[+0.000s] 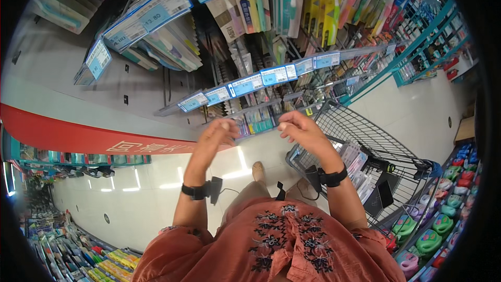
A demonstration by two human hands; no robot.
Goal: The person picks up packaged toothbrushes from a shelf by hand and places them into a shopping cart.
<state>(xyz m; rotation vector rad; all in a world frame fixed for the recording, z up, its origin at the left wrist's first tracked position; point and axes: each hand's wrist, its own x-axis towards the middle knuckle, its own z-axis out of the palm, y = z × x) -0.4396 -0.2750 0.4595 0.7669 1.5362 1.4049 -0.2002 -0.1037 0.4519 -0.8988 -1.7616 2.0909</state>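
Both of my hands are raised in front of the shelf, with a gap between them. My left hand (pixel 220 131) is loosely bent, its fingers slightly apart, and nothing shows in it. Facing it, my right hand (pixel 300 128) has half-curled fingers, also with nothing visible in them. Just beyond them runs a price-label strip (pixel 263 79) on a shelf edge. Packaged toothbrushes (pixel 287 5) hang in rows above it. Small coloured packs (pixel 259 124) stand on a lower level, partly hidden by my fingers. Each wrist wears a black strap (pixel 333 177) with a small device.
A black wire shopping cart (pixel 376 130) stands close by my right arm, holding packages (pixel 355 164) and a dark phone-like slab (pixel 385 194). Green and red bottles (pixel 429 241) line the lower right. A red curved panel (pixel 94 133) edges the shelf at left. Goods (pixel 104 266) fill the lower left.
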